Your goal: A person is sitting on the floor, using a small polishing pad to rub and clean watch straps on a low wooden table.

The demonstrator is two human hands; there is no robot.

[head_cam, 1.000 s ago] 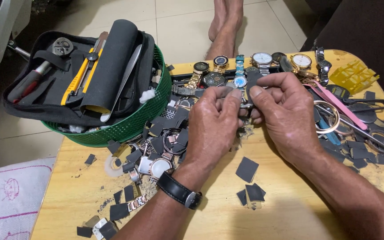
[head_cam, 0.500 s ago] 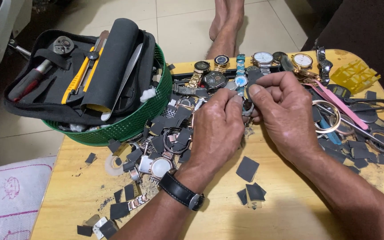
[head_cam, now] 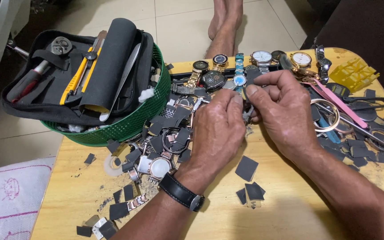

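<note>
Glossy metal watches (head_cam: 262, 57) (some gold-toned) on a smooth wooden table (head_cam: 290, 213).

No packages, labels, signs, screens apparent; clutter partly unclear.

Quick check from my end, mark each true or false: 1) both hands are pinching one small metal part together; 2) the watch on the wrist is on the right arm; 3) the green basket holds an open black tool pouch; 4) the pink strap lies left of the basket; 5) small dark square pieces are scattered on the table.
1) True: the left hand and right hand meet on a small metal part between their fingertips.
2) False: the black-strapped wristwatch is on the left arm.
3) True: the green basket carries the black tool pouch.
4) False: the pink strap lies on the right, beyond the right hand.
5) True: dark square pieces lie across the wooden table.
</note>
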